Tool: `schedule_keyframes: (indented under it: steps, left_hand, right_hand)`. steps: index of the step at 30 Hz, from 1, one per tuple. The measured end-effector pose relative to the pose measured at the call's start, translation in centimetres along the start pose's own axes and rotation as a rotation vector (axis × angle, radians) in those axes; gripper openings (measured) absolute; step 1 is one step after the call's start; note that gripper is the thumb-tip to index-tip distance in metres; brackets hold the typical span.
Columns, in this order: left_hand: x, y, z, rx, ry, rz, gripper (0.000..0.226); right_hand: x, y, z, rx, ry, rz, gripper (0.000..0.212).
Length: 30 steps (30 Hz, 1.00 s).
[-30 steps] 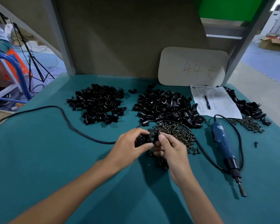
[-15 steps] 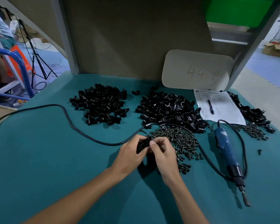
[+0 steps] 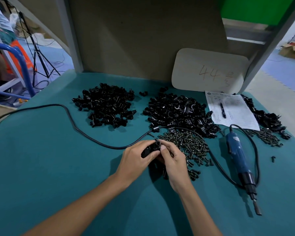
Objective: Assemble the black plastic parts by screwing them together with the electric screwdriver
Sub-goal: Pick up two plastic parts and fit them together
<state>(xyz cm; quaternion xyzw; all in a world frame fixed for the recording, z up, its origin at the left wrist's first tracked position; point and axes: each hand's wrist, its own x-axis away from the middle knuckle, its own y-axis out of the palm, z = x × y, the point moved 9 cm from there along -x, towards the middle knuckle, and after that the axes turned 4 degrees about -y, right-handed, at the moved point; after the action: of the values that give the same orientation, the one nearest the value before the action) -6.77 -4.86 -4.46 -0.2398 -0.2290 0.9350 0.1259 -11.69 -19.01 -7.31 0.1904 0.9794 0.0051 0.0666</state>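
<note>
— Where is the piece they're working on?

— Up off the teal table [image 3: 58, 167], between both hands, just near and left of the pile of screws [image 3: 186, 145]. The left hand [image 3: 136, 157] has its fingers curled round the black part [image 3: 151, 149]. The right hand [image 3: 174, 160] pinches the part's far end with thumb and forefinger.

— Is there a screw in that pinch?

— I can't tell from here; it's too small. I'd guess they're mating two pieces or seating a screw in the round hole at that end.

— How should it be done, in your view?

— Hold the body firm in the left hand so it can't twist. Get the holes lined up and the screw standing straight before reaching for the tool. The electric screwdriver [image 3: 237, 155] lies untouched on the right, bit towards the near edge, within easy reach of the right hand.

— Which way does the part lie?

— Its long axis runs slantwise, from near-left inside the left palm to far-right. The holed end points far-right, towards the screws, and seems to be tipped slightly upward.
</note>
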Motion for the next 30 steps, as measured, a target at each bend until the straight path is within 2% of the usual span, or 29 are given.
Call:
schedule_keyframes:
  steps: [8,15,30]
  left_hand:
    - [0.02,-0.20,0.16,0.067,-0.014,-0.015,0.046]
    - [-0.14,-0.09,-0.14,0.107,-0.031,-0.038,0.043]
    - [-0.22,0.13,-0.38,0.105,-0.025,-0.055,0.041]
  right_hand:
    - [-0.07,0.33,-0.06,-0.044,0.015,-0.027,0.031]
    - [-0.23,0.30,0.62,-0.076,0.110,-0.036,0.025]
    - [-0.14,0.26,0.47,-0.097,0.134,-0.044,0.021]
